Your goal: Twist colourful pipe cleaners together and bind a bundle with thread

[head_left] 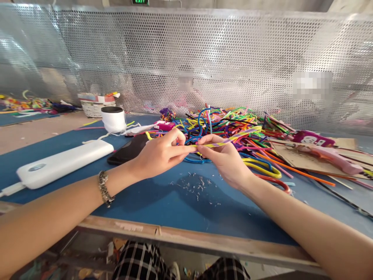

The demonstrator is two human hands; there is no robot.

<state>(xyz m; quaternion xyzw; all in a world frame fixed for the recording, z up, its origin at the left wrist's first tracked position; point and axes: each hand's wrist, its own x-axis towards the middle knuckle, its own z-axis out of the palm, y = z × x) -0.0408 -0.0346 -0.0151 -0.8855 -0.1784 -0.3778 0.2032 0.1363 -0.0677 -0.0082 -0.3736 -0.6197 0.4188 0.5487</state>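
My left hand (161,153) and my right hand (224,155) meet above the blue table (163,202), both pinched on one yellow-and-purple pipe cleaner (230,140). It runs from my left fingertips through my right fingers and on to the upper right. Behind the hands lies a big heap of colourful pipe cleaners (233,124). A beaded bracelet (104,188) sits on my left wrist. Small fuzzy scraps (195,184) lie on the table just below the hands.
A white power bank (62,163) and a black phone (128,149) lie at the left. A white roll (113,118) stands behind them. A pink glue gun (335,155) rests on cardboard (294,157) at the right. A perforated metal screen (204,58) closes the back.
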